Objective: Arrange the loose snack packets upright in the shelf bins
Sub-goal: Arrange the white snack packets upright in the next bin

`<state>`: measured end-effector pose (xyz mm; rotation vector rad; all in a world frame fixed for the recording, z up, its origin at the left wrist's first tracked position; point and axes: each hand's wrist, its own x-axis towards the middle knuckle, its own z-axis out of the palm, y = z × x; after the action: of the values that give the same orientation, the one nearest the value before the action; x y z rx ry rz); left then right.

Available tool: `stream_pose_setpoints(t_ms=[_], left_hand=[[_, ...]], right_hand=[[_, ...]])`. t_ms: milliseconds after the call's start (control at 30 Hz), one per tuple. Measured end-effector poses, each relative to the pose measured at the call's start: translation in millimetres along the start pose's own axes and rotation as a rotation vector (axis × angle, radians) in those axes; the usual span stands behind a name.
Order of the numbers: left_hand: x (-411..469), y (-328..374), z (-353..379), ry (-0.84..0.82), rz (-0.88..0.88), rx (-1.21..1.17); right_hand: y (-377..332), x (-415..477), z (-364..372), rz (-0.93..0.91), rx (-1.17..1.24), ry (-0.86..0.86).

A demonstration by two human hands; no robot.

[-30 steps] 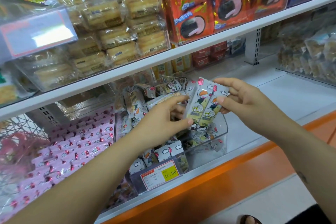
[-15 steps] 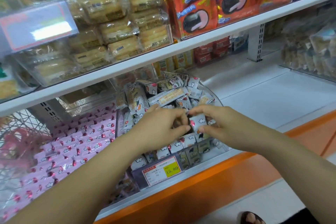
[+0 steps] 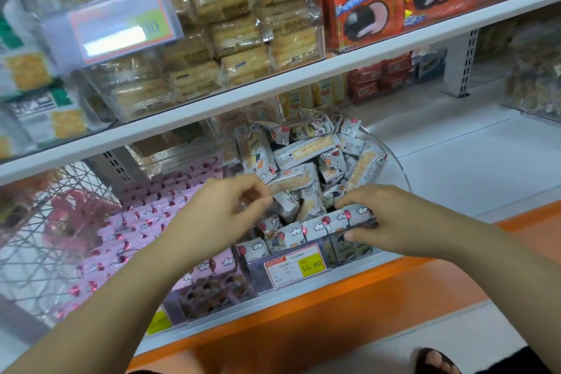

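A clear plastic bin [image 3: 394, 161] on the lower shelf holds several white snack packets [image 3: 303, 152] with cloud and balloon prints, heaped loosely at the back. A row of upright packets [image 3: 306, 229] lines the bin's front. My right hand [image 3: 391, 222] pinches the rightmost upright packet [image 3: 356, 212] at the front right, fingers above and thumb below. My left hand [image 3: 218, 218] hovers over the bin's left side with fingers curled, pinching the edge of a loose packet [image 3: 288, 182].
A bin of pink packets [image 3: 145, 222] sits left of the white ones. A price tag [image 3: 296, 267] reading 15.80 hangs on the bin front. The upper shelf [image 3: 303, 82] carries biscuit packs and red cookie packs. Bare white shelf [image 3: 470, 155] lies to the right, with an orange edge below.
The two packets held up in the air a second ago have gone down into the bin's front row. Both hands dropped lower and spread apart, the right one moving to the front right.
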<state>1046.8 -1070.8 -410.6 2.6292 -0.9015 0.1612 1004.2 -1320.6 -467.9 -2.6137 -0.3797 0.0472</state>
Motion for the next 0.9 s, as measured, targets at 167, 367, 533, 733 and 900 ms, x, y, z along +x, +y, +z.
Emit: stream_pose_setpoints(t_ms=[167,367,533,733,900], left_hand=[[-11,-5,6,-0.297,0.030,0.401],[1,1,10,-0.462,0.007,0.547],[6,6,10,-0.511,0.030,0.544],[14,9,7,-0.640,-0.017,0.416],[26,14,9,-0.833,-0.007,0.464]], right_hand=[[-5,1,5,-0.023,-0.037,0.011],[-5,0,5,-0.014,-0.056,0.020],[-3,-1,3,-0.009,-0.042,0.003],[0,4,2,0.008,0.000,0.017],[1,6,3,0.016,0.018,0.033]])
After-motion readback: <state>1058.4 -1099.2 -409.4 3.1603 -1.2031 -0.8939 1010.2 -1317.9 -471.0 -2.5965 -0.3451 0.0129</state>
